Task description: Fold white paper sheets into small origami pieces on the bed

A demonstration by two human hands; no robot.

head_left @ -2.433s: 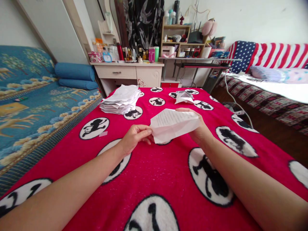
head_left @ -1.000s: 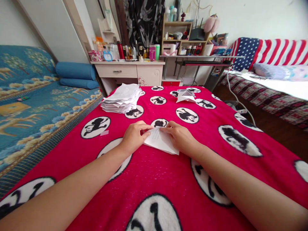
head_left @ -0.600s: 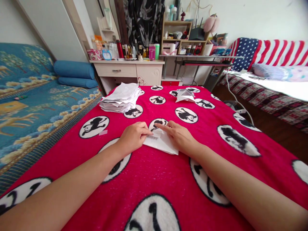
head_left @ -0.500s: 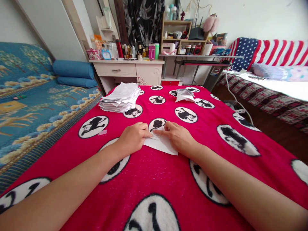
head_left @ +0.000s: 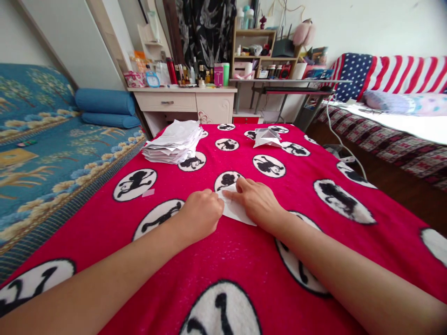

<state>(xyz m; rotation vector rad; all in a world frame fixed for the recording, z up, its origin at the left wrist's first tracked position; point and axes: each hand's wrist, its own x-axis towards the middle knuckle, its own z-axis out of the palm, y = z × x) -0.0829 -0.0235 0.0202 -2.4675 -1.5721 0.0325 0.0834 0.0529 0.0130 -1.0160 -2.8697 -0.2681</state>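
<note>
A folded white sheet of paper [head_left: 234, 211] lies on the red blanket [head_left: 226, 260] in front of me. My left hand [head_left: 201, 215] is curled into a fist with its knuckles pressed on the paper's left edge. My right hand [head_left: 256, 201] rests on top of the paper, fingers bent and pressed down along its upper edge. Most of the sheet is hidden under both hands.
A stack of white papers [head_left: 174, 142] sits at the far left of the blanket, and a folded paper shape [head_left: 267, 137] at the far middle. A blue sofa [head_left: 52, 139] stands at left, a dresser [head_left: 185, 104] and shelves behind, a striped bed [head_left: 391, 102] at right.
The paper was held up in both hands, then came down flat onto the blanket. Both hands have pressed and slid along it; my left hand has curled tighter and moved right.
</note>
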